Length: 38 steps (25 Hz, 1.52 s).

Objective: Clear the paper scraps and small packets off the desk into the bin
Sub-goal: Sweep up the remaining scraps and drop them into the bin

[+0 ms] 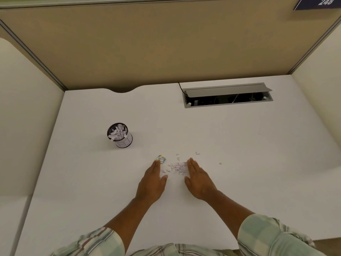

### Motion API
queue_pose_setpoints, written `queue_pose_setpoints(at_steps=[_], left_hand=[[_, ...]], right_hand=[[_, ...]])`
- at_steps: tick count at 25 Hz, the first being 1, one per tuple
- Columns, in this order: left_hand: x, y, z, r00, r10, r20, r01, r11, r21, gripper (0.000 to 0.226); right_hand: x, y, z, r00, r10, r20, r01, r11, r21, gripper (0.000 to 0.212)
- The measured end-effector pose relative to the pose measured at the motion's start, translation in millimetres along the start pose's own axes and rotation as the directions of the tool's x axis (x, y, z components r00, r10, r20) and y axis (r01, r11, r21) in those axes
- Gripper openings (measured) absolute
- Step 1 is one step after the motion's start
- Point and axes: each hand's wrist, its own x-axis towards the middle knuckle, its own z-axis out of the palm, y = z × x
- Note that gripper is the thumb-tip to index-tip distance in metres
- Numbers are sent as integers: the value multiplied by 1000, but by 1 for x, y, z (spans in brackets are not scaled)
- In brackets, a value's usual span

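Note:
A small heap of white paper scraps (176, 167) lies on the white desk (239, 145). My left hand (153, 182) stands on edge to the left of the heap, fingers straight and together. My right hand (199, 180) mirrors it on the right side, touching the heap's edge. Both hold nothing. A small colourful packet (161, 159) lies by my left fingertips. A few stray scraps (197, 153) sit beyond the right hand. The bin (120, 135), a small black mesh cup with a white label, stands at the far left, full of paper strips.
An open grey cable hatch (227, 95) is sunk into the desk at the back right, with a black cable beside it. Beige partition walls (166, 48) enclose the desk at the back and on both sides. The desk's front edge lies under my sleeves.

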Motion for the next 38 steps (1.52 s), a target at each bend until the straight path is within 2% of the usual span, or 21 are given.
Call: queue_pose_setpoints(at_steps=[3,7,10,12,15,17,19,21,23,25,26,28,29,30,33,38], left_hand=[[15,7,-4,1000,-23,2,22,997,70,74],[28,11,-2,999,-31,33,23,979,204,64],[23,9,3,1000,-21,23,18,994,112,58],[17,4,3,1000,-21,-2,21,1000,19,52],[9,-4,5,1000,-19,-3,19,998,-54,43],[3,-8,5,1000,-14,-25,12,996,-94,38],[-1,-10,3,994,-16,-104,3,992,-123,33],[-2,-12,1,980,-43,-194,16,990,-139,30],[2,-13,-4,978,-110,-177,84,986,-147,32],[8,-13,-9,981,-179,-79,169,978,-121,41],[11,-13,-11,978,-203,-39,198,975,-99,45],[17,-10,-13,972,-233,11,233,968,-95,54],[19,-9,-12,969,-244,26,245,964,-103,58],[20,-6,-11,967,-251,36,253,962,-104,61],[23,1,-8,971,-236,50,240,965,-104,62],[25,6,-6,978,-208,24,209,963,-170,45]], right_hand=[[-5,14,-10,995,51,-90,-50,999,15,70],[-11,35,-17,959,239,-153,-235,971,43,69],[-17,47,-15,919,374,-127,-365,927,87,72],[-21,46,-8,907,412,-82,-402,908,116,74],[-23,27,6,940,340,-31,-335,937,102,78],[-22,8,15,978,207,7,-207,976,66,79],[-18,-8,16,996,82,31,-85,991,107,75],[-13,-16,6,1000,23,-11,-21,978,207,68],[-3,-12,-9,988,56,-142,-19,969,247,57],[12,-4,-25,949,219,-227,-149,946,288,49],[21,1,-33,919,334,-210,-262,915,305,45],[34,6,-43,850,518,-91,-476,831,287,43],[39,6,-44,836,548,-32,-522,812,261,46],[42,4,-44,842,540,6,-525,816,241,51],[50,-15,-38,910,409,69,-414,889,195,71],[61,-55,-23,968,192,163,-210,973,99,84]])
